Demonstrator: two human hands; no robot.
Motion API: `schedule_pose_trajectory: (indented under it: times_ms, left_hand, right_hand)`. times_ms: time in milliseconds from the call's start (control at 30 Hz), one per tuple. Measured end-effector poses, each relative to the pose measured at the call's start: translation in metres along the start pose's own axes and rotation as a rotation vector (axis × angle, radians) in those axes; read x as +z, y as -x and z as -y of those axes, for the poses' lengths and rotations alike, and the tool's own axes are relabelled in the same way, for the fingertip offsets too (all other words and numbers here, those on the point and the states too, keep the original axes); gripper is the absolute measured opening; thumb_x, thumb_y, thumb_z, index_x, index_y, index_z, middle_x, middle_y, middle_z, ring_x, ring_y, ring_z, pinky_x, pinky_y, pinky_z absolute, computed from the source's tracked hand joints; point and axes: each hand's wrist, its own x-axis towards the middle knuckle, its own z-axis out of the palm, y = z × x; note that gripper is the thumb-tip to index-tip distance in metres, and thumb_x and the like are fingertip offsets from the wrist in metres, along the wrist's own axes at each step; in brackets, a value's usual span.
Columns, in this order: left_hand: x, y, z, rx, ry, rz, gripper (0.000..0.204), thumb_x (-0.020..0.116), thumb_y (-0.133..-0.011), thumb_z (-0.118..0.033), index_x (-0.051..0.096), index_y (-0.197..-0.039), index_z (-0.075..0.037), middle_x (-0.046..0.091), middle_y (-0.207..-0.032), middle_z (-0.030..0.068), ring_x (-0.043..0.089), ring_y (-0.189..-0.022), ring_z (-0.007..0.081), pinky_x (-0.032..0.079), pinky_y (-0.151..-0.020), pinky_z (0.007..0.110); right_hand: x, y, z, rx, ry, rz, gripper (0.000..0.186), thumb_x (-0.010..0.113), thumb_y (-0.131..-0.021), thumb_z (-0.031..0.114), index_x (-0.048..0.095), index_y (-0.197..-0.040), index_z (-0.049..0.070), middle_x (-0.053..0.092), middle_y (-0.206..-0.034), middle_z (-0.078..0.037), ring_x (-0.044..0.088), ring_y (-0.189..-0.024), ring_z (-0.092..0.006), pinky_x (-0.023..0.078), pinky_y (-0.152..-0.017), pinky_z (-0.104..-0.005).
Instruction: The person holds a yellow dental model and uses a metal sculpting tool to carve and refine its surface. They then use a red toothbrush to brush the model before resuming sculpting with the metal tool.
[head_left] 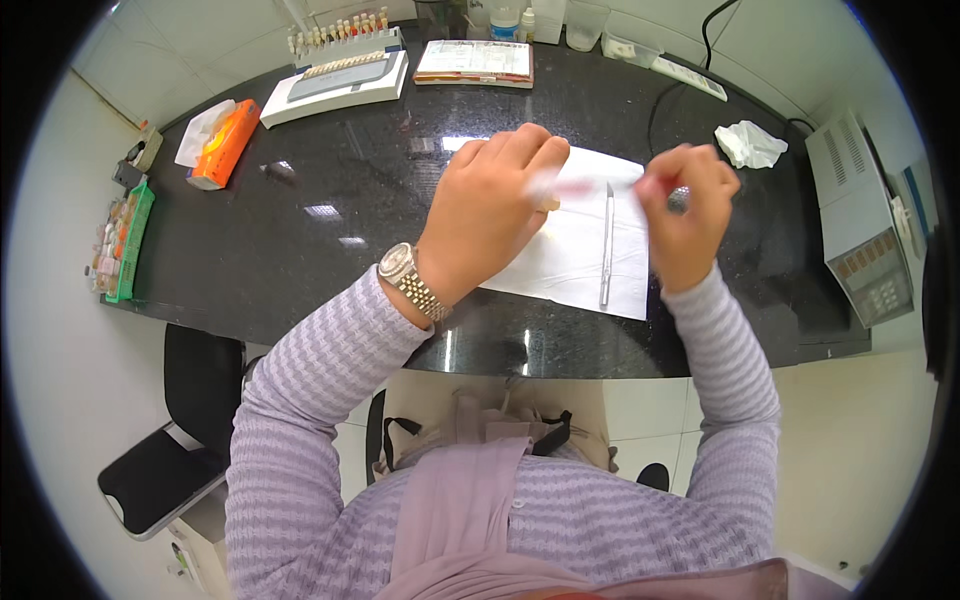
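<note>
My left hand [495, 200], with a metal-band wristwatch [412, 280], is closed with its back up. At its fingertips is a blurred pinkish-white object [568, 188], smeared by motion, so its kind cannot be told. A small yellowish bit shows just beneath those fingers. Level with it, my right hand [692, 205] is curled in a pinch, thumb against fingers; what it holds is too blurred to make out. Below both hands a white paper sheet [570, 262] lies on the counter. On the sheet rests a slim silver metal instrument with a pointed blade-like tip [607, 250].
On the black counter [330, 260] stand an orange tissue box [225, 145], shade guides [345, 75], a booklet [475, 62] and a green basket [130, 245]. Crumpled tissue [750, 145] and a white machine [862, 200] are at the right. A black chair [190, 420] stands lower left.
</note>
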Motion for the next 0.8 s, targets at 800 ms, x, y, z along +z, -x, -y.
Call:
schedule_pose_trajectory:
  times_ms: [800]
  left_hand:
    - [0.0,0.001,-0.014,0.162,-0.311,-0.001,0.035,0.057,-0.077,-0.02,0.056,-0.112,-0.016,0.055,-0.115,-0.0003,0.051,-0.109,0.0148,0.033,-0.09,0.035]
  right_hand:
    - [0.0,0.003,0.03,-0.428,0.089,0.422,0.061,0.065,-0.067,0.032,0.054,-0.127,0.034,0.041,-0.047,0.006,0.045,-0.042,-0.0115,0.038,-0.047,-0.0261]
